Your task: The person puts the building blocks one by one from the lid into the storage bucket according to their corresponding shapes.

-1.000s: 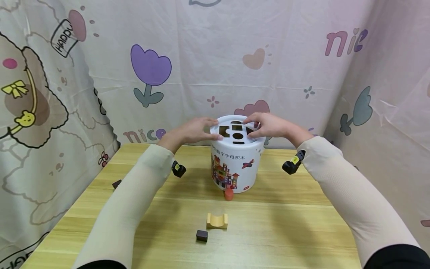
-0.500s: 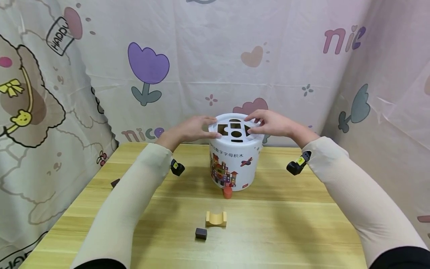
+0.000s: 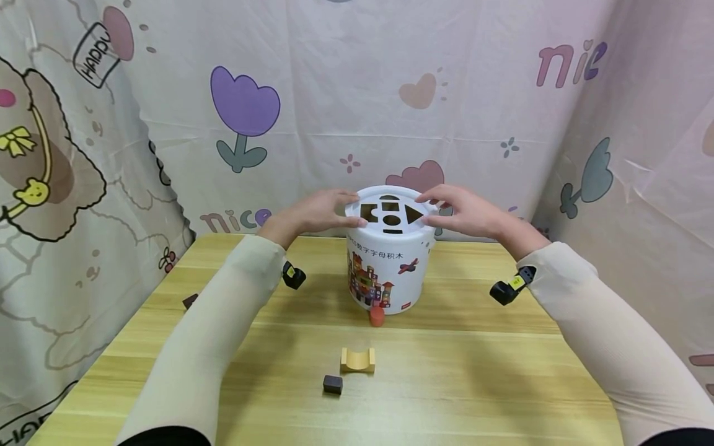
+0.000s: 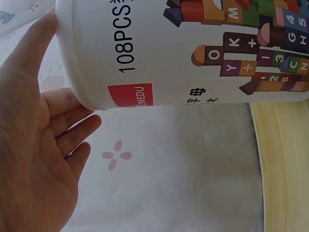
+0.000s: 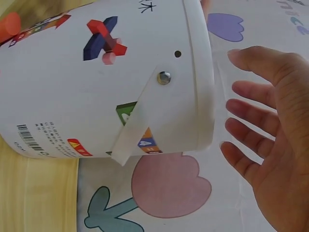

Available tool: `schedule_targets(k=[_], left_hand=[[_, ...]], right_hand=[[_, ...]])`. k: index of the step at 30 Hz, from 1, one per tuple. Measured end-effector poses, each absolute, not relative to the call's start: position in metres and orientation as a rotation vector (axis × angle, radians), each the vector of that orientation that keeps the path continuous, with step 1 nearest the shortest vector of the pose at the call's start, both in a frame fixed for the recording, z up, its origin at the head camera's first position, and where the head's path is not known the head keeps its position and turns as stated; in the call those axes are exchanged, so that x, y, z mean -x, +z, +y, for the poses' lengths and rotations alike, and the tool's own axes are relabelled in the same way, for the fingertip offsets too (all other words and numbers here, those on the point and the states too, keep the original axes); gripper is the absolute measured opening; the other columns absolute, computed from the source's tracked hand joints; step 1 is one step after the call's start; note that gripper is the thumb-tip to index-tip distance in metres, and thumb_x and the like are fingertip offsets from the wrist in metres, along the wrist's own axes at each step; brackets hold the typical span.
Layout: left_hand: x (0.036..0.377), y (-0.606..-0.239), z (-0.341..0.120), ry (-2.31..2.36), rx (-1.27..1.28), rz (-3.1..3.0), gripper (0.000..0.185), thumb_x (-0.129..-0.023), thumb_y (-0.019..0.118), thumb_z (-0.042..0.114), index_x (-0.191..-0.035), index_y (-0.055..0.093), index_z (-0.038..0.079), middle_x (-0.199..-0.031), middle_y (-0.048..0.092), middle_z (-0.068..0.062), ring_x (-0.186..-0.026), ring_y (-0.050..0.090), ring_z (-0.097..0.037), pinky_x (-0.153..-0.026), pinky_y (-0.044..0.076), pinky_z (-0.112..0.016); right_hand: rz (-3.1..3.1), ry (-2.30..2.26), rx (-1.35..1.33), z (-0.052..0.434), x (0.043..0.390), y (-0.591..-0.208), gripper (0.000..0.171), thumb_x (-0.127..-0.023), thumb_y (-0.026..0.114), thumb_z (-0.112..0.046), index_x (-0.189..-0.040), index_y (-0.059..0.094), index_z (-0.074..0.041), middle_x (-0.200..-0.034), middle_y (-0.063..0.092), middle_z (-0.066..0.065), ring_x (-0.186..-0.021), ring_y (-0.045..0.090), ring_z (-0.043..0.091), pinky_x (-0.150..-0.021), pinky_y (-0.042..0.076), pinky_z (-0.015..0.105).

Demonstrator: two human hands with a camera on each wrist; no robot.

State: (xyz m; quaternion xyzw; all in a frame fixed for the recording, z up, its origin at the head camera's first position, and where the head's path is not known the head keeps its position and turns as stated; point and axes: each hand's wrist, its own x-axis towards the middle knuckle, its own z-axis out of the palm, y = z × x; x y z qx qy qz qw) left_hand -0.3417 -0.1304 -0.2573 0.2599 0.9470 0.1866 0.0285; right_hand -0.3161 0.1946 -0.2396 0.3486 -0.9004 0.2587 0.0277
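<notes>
My left hand point(image 3: 315, 214) rests against the white bucket point(image 3: 390, 266), fingers point(image 4: 72, 140) spread. My right hand point(image 3: 474, 214) hovers just beside its lid point(image 3: 390, 214), fingers point(image 5: 251, 116) spread too.

Bucket point(image 3: 390, 266) mid-table point(image 3: 480, 378); hands flank lid point(image 3: 390, 214); arch block point(image 3: 357, 360), cube point(image 3: 333, 384) in front

bucket point(image 3: 390, 260) blocks table point(image 3: 474, 371) centre, blocks point(image 3: 357, 360) in front, sides open
</notes>
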Motion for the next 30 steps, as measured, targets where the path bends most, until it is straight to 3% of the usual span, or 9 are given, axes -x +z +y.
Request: schedule_targets(k=[4, 13, 30], left_hand=[[0.342, -0.257, -0.131, 0.570, -0.812, 2.922, 0.096, -0.079, 0.058, 0.076, -0.151, 0.038, 0.016, -0.157, 0.031, -0.002, -0.144, 0.025, -0.027, -0.116, 0.021, -0.054], [0.343, -0.258, -0.131, 0.558, -0.824, 2.932, 0.095, -0.080, 0.059, 0.075, -0.151, 0.039, 0.016, -0.157, 0.032, -0.003, -0.144, 0.026, -0.027, -0.116, 0.021, -0.053], [0.342, -0.255, -0.130, 0.514, -0.844, 2.932, 0.096, -0.080, 0.056, 0.077, -0.151, 0.038, 0.015, -0.157, 0.032, -0.003, -0.144, 0.026, -0.028, -0.116, 0.021, -0.053]], right_hand=[[-2.753, 0.771, -1.063, 0.198, 0.313, -0.245, 0.049, -0.091, 0.070, -0.032, -0.132, 0.060, -0.007, -0.128, 0.058, 0.008, -0.113, 0.053, 0.027, -0.090, 0.045, 0.048], [-2.754, 0.783, -0.947, 0.202, 0.314, -0.263, 0.062, -0.092, 0.066, -0.043, -0.141, 0.051, -0.009, -0.146, 0.045, 0.013, -0.137, 0.036, 0.033, -0.110, 0.030, 0.058], [-2.900, 0.752, -0.834, 0.203, 0.317, -0.269, 0.081, -0.093, 0.058, -0.054, -0.153, 0.032, -0.007, -0.159, 0.025, 0.012, -0.145, 0.020, 0.035, -0.115, 0.018, 0.057]])
